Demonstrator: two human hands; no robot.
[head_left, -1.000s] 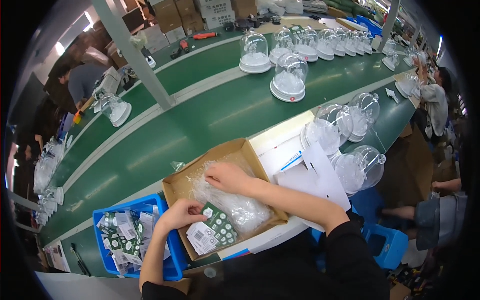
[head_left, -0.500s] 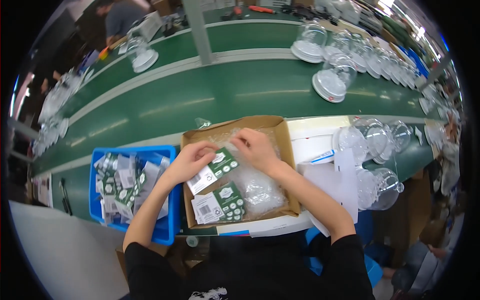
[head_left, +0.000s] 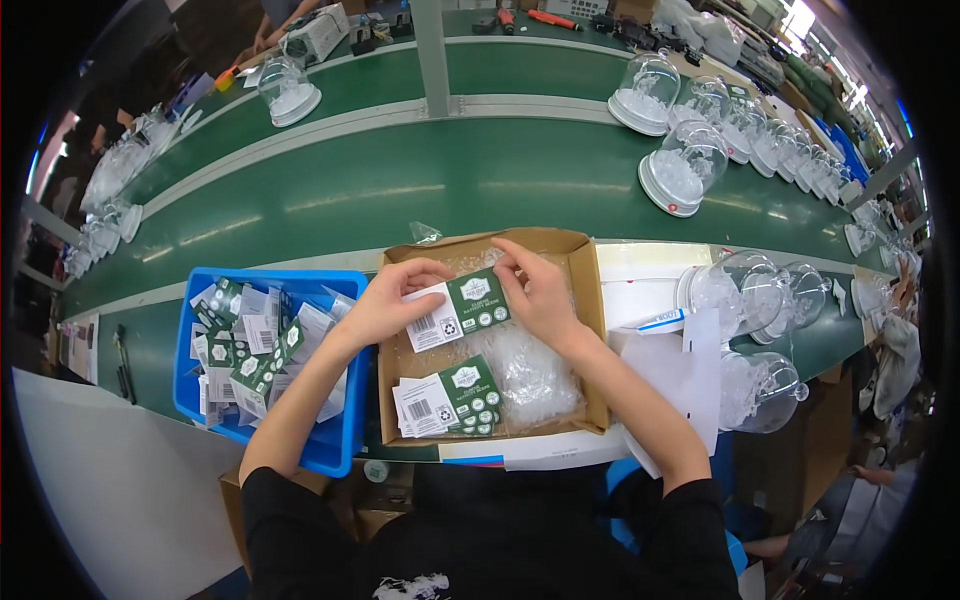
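A green-and-white printed card [head_left: 462, 310] is stretched level between my hands above an open shallow cardboard box [head_left: 590, 340]. My left hand [head_left: 393, 302] grips its white left end, thumb on top. At the green right end, my right hand [head_left: 541, 296] pinches the upper corner. Below the card, a small stack of similar cards [head_left: 448, 402] lies in the box's near left part. Clear plastic bags [head_left: 535, 375] fill the part beside the stack.
Left of the box stands a blue bin [head_left: 350, 440] heaped with folded cards [head_left: 262, 340]. White papers [head_left: 665, 375] and several clear domes [head_left: 745, 290] lie to the right. A green conveyor [head_left: 400, 190] runs beyond, carrying a dome on a white base [head_left: 685, 168].
The card has turned from a steep slant to nearly level. My right hand has come onto its right end, where it was apart before. The whole view has shifted slightly.
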